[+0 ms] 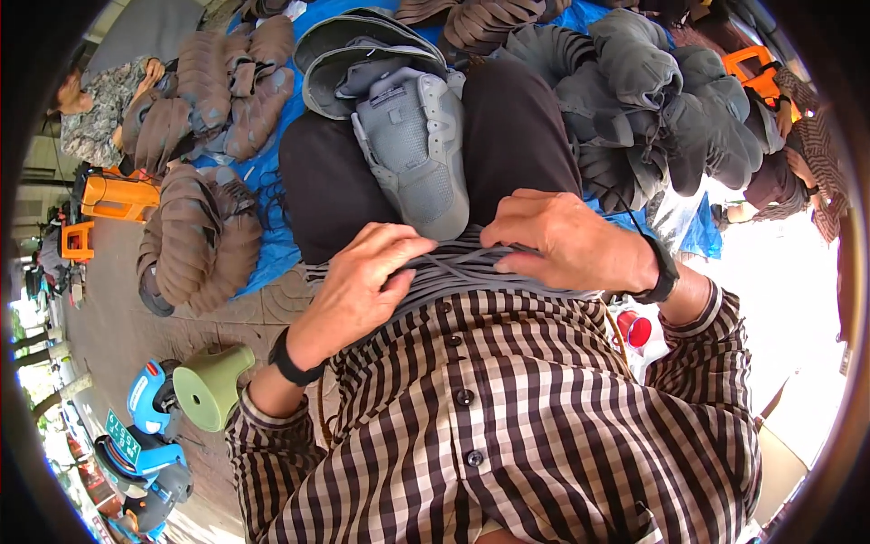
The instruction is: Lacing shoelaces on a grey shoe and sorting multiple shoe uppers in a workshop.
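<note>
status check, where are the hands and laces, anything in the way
Left hand and right hand at the grey laces, grip unclear. Laces bunched, strands crossing. Possibly in the way: grey shoe upper, rounded end between hands.

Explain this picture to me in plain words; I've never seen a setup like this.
There is no machine arm here: these are a person's own bare hands. The picture comes from the left one of two wide cameras worn on the head, looking down. That is why the shirt fills the lower part and straight edges bend near the rim.

The left hand and right hand are at a bundle of grey laces on the lap. Whether either one grips a lace is hard to tell. Just beyond, a grey shoe upper rests between the thighs, toe toward the wearer.

Farther out, brown uppers on the left and grey uppers on the right lie on or beside a blue tarp.
</note>
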`<state>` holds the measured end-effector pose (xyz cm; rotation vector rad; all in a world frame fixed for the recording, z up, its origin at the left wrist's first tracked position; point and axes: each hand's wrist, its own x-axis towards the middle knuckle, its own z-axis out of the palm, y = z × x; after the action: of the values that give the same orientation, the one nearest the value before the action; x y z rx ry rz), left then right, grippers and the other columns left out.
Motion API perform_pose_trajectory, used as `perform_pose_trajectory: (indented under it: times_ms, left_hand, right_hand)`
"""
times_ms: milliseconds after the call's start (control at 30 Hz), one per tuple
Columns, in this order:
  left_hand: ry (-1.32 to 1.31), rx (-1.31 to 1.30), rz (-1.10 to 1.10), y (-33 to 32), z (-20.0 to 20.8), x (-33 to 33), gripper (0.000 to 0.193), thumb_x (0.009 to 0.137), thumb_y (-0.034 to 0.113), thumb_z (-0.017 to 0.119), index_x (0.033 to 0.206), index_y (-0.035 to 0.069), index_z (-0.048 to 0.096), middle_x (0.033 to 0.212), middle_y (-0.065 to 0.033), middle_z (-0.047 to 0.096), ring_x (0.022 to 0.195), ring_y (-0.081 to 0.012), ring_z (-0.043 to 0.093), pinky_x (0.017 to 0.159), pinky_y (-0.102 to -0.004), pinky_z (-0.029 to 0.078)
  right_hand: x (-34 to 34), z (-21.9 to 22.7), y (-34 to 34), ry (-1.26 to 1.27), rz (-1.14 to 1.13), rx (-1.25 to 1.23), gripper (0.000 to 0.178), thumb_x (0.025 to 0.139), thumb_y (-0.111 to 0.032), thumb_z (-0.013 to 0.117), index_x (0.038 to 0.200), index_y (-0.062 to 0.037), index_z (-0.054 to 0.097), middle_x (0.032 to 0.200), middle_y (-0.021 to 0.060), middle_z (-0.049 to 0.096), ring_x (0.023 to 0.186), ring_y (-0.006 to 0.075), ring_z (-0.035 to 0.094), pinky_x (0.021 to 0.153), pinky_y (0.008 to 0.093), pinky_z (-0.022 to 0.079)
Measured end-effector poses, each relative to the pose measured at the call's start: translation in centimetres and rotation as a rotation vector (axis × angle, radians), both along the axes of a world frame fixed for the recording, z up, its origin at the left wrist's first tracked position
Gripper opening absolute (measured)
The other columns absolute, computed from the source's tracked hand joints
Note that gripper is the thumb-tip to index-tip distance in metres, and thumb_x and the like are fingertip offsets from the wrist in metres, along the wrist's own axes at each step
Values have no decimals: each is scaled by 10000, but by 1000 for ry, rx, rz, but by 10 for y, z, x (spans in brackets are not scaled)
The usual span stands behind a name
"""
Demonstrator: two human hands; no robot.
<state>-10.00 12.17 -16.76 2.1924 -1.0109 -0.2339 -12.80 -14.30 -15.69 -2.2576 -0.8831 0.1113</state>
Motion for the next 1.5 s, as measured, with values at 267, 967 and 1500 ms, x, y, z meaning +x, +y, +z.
perform_pose_trajectory:
  times_ms: [267, 967, 1500]
  left_hand:
    - [-144, -20, -126, -10, -8, 14, 125, 743, -38, 616, 860, 4, 616, 849, -80, 612, 814, -230, 593, 719, -317, 483]
    - [-893, 342, 1069, 406, 116, 52, 286, 942, 178, 545, 1195, 55, 591, 1094, -89, 658, 968, -193, 601, 881, -322, 463]
    - [-788, 1501, 1054, 634, 66, -62, 267, 785, 327, 616, 968, 167, 728, 830, -82, 701, 713, -252, 670, 616, -418, 543]
  right_hand:
    - [-9, -4, 35, -140, 38, -168, 192, 736, -196, 719, 807, -44, 625, 803, 90, 578, 854, 273, 585, 759, 395, 480]
    - [-41, 92, -85, 223, -312, -81, 147, 817, -141, 578, 810, 3, 603, 592, 65, 539, 498, 154, 523, 497, 294, 383]
    - [-7, 6, -225, -514, -811, -600, 173, 916, -108, 534, 1026, 8, 602, 997, 162, 602, 873, 364, 595, 715, 375, 476]
